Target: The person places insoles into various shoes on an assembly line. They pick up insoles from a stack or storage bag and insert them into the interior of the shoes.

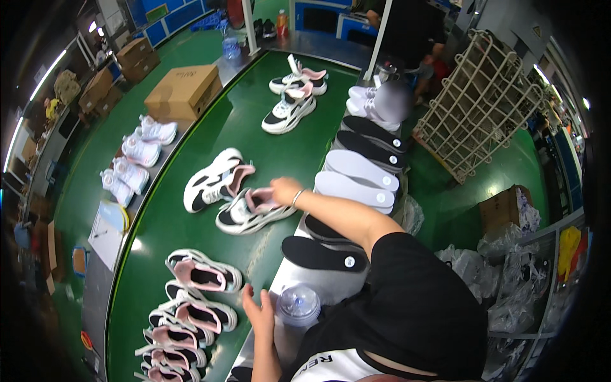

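My right hand (286, 192), with a bracelet at its wrist, is closed on the heel collar of a white, black and pink sneaker (237, 218) on the green conveyor belt (223, 137). Beside that shoe, a matching sneaker (216, 179) leans over on its side. Nearer to me, my left hand (259, 313) is held over the belt's right edge, fingers apart and nothing in them. It is close to a row of similar sneakers (203, 277) and a clear plastic container (298, 305). A black insole (323, 254) lies on the ledge under my right arm.
Black and grey insoles (356, 169) line the right ledge, with white shoes (369, 105) beyond. Another sneaker pair (289, 109) sits farther up the belt. White sneakers (141, 151), a cardboard box (181, 90) and a paper sheet (105, 239) border the left side. A wire cage (477, 105) stands right.
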Available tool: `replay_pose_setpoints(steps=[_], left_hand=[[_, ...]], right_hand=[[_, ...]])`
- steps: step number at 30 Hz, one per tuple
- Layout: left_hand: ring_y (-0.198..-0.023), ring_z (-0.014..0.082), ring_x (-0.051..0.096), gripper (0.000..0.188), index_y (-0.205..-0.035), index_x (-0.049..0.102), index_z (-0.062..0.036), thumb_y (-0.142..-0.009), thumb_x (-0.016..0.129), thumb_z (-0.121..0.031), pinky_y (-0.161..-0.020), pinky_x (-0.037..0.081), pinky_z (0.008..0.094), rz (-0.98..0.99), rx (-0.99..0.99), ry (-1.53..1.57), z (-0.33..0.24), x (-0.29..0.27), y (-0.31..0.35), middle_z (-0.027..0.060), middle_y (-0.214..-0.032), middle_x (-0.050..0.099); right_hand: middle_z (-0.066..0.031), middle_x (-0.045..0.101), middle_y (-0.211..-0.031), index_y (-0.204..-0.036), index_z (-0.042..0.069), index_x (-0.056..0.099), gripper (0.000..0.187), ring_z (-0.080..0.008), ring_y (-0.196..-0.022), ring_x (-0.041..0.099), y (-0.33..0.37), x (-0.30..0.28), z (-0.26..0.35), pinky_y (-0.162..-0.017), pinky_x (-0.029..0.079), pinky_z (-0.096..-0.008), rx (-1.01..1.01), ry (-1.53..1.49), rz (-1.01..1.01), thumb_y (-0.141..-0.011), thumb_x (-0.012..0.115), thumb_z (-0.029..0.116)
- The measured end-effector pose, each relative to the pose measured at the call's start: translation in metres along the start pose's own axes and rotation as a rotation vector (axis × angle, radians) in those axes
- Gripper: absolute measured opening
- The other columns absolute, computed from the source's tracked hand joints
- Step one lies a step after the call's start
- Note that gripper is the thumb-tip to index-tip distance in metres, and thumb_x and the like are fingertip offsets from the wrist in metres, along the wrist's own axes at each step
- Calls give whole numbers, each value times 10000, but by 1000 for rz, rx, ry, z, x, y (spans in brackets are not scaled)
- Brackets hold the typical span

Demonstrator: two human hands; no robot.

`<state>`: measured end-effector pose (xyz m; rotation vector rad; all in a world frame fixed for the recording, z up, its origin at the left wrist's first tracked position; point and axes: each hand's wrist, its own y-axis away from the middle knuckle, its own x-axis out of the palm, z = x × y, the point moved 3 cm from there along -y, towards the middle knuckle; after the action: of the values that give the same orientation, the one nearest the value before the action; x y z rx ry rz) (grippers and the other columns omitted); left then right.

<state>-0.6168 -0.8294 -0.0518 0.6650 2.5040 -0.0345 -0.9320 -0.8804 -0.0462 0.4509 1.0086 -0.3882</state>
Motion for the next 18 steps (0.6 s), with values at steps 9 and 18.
replay_pose_setpoints(steps=[9,18], left_hand=[[-945,333,473,593,-1255,280,-24,-752,548,-189,-809,389,364,128,272,-103,-32,20,-75,226,-1124,419],[-952,371,486,673,-1305,194,-155,-747,547,-288,-780,407,412,364,104,-461,-39,41,-92,233,-1107,447]], right_hand=[[-216,488,-1049,-1031,36,454,371,-375,-974,473,-54,11,31,-811,407,-408,108,-211,-165,-711,532,206],[-207,443,-1113,-1148,38,355,730,-357,-990,478,-94,51,26,-834,407,-374,178,-205,3,-573,711,314]])
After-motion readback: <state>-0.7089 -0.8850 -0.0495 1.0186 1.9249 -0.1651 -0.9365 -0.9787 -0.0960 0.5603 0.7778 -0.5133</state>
